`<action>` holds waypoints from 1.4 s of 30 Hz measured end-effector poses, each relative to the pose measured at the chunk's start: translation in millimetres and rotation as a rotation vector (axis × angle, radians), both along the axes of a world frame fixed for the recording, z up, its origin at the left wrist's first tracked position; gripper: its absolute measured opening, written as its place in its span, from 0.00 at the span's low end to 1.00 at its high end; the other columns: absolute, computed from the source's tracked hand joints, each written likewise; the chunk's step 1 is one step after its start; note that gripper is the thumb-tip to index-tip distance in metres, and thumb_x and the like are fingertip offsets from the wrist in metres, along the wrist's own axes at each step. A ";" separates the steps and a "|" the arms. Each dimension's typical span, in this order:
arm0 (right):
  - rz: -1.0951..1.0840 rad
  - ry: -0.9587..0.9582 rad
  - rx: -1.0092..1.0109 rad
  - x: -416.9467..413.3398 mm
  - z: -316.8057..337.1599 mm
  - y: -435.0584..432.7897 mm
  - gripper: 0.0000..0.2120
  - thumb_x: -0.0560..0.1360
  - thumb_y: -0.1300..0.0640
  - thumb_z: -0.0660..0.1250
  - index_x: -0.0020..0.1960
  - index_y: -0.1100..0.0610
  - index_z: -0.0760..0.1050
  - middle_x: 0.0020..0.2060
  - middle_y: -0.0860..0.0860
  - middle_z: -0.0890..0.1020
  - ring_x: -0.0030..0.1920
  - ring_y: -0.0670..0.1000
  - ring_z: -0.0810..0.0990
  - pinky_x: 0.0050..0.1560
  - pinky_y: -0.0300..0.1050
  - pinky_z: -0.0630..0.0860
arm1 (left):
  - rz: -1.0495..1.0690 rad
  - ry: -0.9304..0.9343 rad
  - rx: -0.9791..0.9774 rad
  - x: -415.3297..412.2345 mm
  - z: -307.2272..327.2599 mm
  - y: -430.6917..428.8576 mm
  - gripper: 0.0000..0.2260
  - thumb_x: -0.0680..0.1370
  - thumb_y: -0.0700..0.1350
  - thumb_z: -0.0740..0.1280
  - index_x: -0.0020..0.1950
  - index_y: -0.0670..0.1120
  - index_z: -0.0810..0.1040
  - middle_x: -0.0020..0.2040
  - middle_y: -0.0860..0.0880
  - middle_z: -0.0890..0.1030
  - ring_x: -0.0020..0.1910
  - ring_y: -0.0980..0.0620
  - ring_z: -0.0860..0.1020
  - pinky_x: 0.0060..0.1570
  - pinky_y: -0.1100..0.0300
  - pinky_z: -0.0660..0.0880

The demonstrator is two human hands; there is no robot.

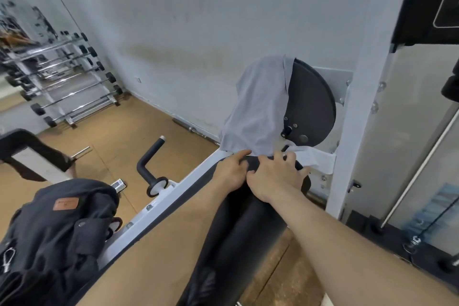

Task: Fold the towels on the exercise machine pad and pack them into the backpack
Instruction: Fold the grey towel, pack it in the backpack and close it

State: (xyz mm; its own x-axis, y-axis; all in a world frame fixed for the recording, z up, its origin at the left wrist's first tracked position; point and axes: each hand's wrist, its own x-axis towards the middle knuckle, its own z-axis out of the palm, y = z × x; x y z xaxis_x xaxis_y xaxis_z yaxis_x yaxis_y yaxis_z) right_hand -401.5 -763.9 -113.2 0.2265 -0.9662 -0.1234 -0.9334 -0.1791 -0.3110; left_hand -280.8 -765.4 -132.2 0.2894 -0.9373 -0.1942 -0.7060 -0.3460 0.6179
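While looking down along the long black pad [248, 226], find both bare forearms stretched straight ahead and converging at its far end. Place the left hand [231, 172] back-up on the pad's left edge, thumb reaching up to touch the lower hem of the grey towel [258, 107]; see its fingers curled inward and partly hidden under the other hand, so cannot tell whether pinching cloth or only resting. Place the right hand [275, 177] just beside and touching the left, palm down, fingers spread and fairly straight across the pad's end, clamped on nothing, fingertips at the near edge of the white towel [310, 159]. Note grey towel draped unfolded over the upright round pad [313, 104], hanging down its left face to the long pad. Note white towel crumpled low against the white frame [352, 112], between round pad and long pad. Log dark backpack [57, 236] at lower left, well apart from both hands, beside the frame's slanting rail, brown patch on top. Log barbell rack [64, 82] by the far wall, left.
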 end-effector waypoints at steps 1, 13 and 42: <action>-0.003 0.001 -0.011 0.0 -0.5 -3.5 0.24 0.74 0.45 0.52 0.69 0.46 0.67 0.70 0.51 0.66 0.70 0.58 0.57 0.63 0.67 0.57 | 0.012 0.022 0.002 -0.2 0.2 -6.9 0.19 0.81 0.45 0.55 0.71 0.55 0.70 0.65 0.48 0.78 0.64 0.47 0.74 0.66 0.51 0.70; -0.076 -0.080 -0.124 -0.8 -7.8 -13.1 0.28 0.72 0.42 0.59 0.70 0.47 0.59 0.67 0.54 0.69 0.66 0.58 0.66 0.59 0.62 0.65 | 0.196 0.173 -0.264 5.3 17.6 -29.7 0.18 0.73 0.38 0.67 0.62 0.48 0.81 0.56 0.49 0.84 0.57 0.52 0.80 0.53 0.67 0.72; 0.115 -1.360 0.185 1.7 108.7 135.6 0.15 0.66 0.63 0.74 0.52 0.57 0.79 0.44 0.51 0.83 0.47 0.49 0.81 0.50 0.48 0.75 | -0.404 0.544 -0.334 62.9 130.1 175.8 0.06 0.74 0.35 0.65 0.50 0.37 0.79 0.41 0.40 0.81 0.40 0.47 0.78 0.45 0.50 0.76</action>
